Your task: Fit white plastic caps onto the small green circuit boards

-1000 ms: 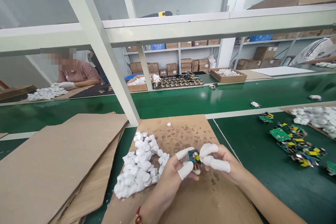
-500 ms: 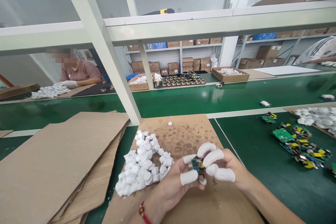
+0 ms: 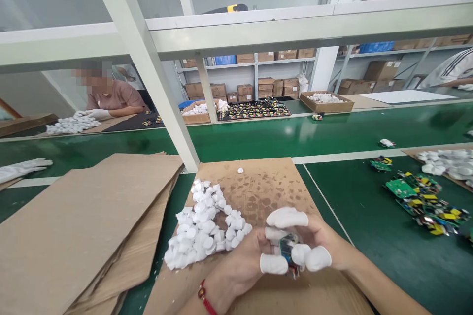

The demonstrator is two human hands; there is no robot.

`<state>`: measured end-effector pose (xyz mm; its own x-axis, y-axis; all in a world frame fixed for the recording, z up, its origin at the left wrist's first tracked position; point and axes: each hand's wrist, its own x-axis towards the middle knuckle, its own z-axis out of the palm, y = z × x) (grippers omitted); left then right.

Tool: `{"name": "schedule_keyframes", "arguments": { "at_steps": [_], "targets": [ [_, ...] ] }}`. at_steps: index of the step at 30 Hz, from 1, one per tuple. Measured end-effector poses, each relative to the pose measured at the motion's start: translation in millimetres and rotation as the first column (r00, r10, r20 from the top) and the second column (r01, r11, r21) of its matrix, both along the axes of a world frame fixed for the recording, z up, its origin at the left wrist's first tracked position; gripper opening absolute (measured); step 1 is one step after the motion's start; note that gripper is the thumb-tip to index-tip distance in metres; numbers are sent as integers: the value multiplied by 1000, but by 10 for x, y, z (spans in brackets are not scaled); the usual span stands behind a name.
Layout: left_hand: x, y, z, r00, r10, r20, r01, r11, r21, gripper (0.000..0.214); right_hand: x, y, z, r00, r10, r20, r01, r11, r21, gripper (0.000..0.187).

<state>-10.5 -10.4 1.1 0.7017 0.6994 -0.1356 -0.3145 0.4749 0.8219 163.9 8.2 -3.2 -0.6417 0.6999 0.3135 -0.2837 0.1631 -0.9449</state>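
My left hand [image 3: 248,256], with white finger cots on its fingertips, grips a small green circuit board [image 3: 286,248] crowded with components. My right hand [image 3: 320,241] also wears finger cots and closes in around the same board. Its thumb is against a soft white lump [image 3: 300,254], which lies at the board's face; whether the two stick together I cannot tell. Fingers hide much of the board. Left of my hands, a heap of white lumps [image 3: 203,226] covers part of a brown cardboard sheet [image 3: 258,177], with a single white lump [image 3: 240,171] near its far edge.
Stacked cardboard sheets [image 3: 88,216] lie at left. Several circuit boards [image 3: 424,202] are piled at right. A green conveyor belt [image 3: 258,140] crosses ahead, beyond a slanted white post [image 3: 162,93]. Someone in gloves [image 3: 118,96] sits across it; a gloved hand [image 3: 25,170] reaches in at left.
Both hands have shifted slightly nearer to me, and the board has turned in them. The right upper fingers have lifted from the board. Boards on the belt have moved right; a gloved hand appeared at left.
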Motion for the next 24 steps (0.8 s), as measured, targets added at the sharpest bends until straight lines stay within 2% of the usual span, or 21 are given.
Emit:
{"name": "schedule_keyframes", "arguments": {
  "at_steps": [2,3,5,9,11,15,17,21,24],
  "targets": [
    [1,-13,-4,1000,-10,-16,10,1000,16,26,-3,9,25,997,16,73,-19,999,50,63],
    [2,-18,-3,1000,-13,-15,13,1000,21,29,-8,10,45,993,31,113,-40,996,78,64],
    [2,-24,5,1000,-11,0,11,1000,21,40,-28,5,93,985,74,159,-95,987,132,54],
    [-5,-23,35,999,-38,23,37,999,12,65,-74,-16,153,982,137,128,-158,974,163,40],
    [-14,-23,51,999,-39,-5,39,999,33,61,-87,-16,149,981,144,132,-166,970,177,38],
    [-35,-36,78,992,12,-130,3,993,114,30,-97,11,106,979,143,147,-169,969,178,39],
    [-41,-47,94,982,30,-187,-5,991,134,23,-102,27,86,976,159,147,-184,966,182,39],
    [-17,-69,145,984,10,-179,14,991,133,20,-106,43,52,977,177,118,-195,966,167,36],
    [20,-74,163,993,20,-118,-9,996,89,28,-95,41,34,986,145,83,-155,980,126,37]
  ]
}}
